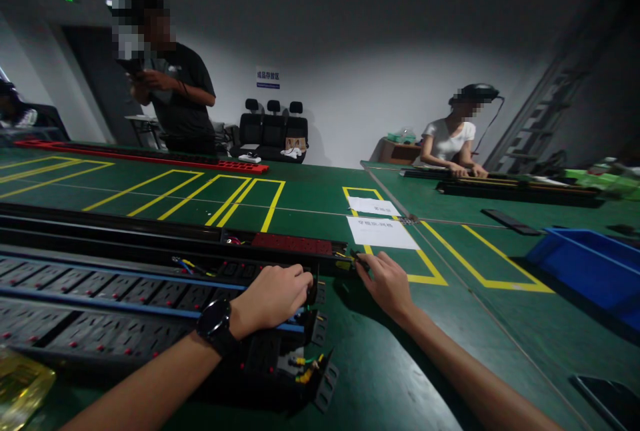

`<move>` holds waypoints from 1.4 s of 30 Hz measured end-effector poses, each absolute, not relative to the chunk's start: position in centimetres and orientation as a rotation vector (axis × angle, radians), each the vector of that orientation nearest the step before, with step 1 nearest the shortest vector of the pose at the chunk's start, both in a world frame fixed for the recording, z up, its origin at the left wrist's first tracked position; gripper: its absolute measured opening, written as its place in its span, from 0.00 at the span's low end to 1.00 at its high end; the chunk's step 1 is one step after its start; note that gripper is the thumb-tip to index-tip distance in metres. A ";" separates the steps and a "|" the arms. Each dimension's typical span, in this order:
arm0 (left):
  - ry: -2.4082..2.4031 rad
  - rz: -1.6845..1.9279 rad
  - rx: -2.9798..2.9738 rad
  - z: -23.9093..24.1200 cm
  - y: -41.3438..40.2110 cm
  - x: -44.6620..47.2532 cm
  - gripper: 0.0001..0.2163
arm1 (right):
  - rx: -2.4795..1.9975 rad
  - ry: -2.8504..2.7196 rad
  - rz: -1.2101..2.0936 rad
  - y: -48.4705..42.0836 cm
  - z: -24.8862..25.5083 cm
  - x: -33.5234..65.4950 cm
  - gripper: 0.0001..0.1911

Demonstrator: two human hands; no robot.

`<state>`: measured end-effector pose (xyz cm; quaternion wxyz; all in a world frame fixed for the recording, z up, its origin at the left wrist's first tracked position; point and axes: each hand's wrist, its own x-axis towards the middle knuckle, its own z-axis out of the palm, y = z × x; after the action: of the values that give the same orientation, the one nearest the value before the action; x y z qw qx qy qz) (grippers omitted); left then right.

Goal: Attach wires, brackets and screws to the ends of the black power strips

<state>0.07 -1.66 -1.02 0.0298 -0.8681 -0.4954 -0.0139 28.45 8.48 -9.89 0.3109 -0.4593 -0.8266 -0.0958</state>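
Note:
My left hand (275, 294), with a black watch (215, 326) on its wrist, is closed over the end of a black power strip (240, 271), fingers curled and partly hidden. My right hand (386, 281) pinches a small dark part (356, 258) at the open end of the farther black rail, which carries a dark red socket block (293, 243). What that part is, I cannot make out. Nearer me lie several socket strips (100, 338) with blue edges. Metal end brackets (326, 384) and yellow-green wires (306, 371) stick out at their right ends.
Paper sheets (383, 232) lie on the green table (400, 378) among yellow tape outlines. A blue bin (590, 271) and dark phone-like slabs (510, 222) are to the right. Across the table, one person (180, 91) stands and another (450, 138) works on black rails. A red rail (200, 159) lies at the far left.

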 end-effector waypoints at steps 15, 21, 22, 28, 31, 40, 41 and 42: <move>-1.523 -0.057 -2.677 -1.2 -1.6 0.0 0.11 | -1.244 -2.210 -0.236 9.5 -10.9 28.7 0.13; -1.529 -0.038 -2.667 -1.2 -1.6 0.0 0.11 | -1.065 -2.217 -0.355 9.0 -10.5 28.7 0.11; -1.529 -0.040 -2.667 -1.2 -1.6 0.0 0.10 | -1.061 -2.218 -0.362 8.9 -10.4 28.7 0.11; -1.531 -0.021 -2.672 -1.1 -1.6 0.1 0.11 | -1.112 -2.216 -0.312 8.9 -10.4 28.7 0.12; -1.531 -0.016 -2.673 -1.0 -1.6 0.1 0.11 | -1.198 -2.209 -0.222 9.0 -10.6 28.7 0.13; -1.516 -0.056 -2.678 -1.4 -1.5 0.0 0.11 | -1.357 -2.245 -0.013 9.4 -10.8 28.5 0.13; -1.514 -0.062 -2.681 -1.4 -1.5 -0.1 0.11 | -1.362 -2.244 -0.006 9.4 -10.7 28.5 0.13; -1.514 -0.067 -2.683 -1.4 -1.5 -0.1 0.11 | -1.370 -2.242 0.001 9.3 -10.7 28.5 0.13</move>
<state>-0.07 -1.48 -1.44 0.0303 -0.8703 -0.4910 -0.0216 28.46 9.34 -10.70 0.2545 -0.5043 -0.8252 0.0002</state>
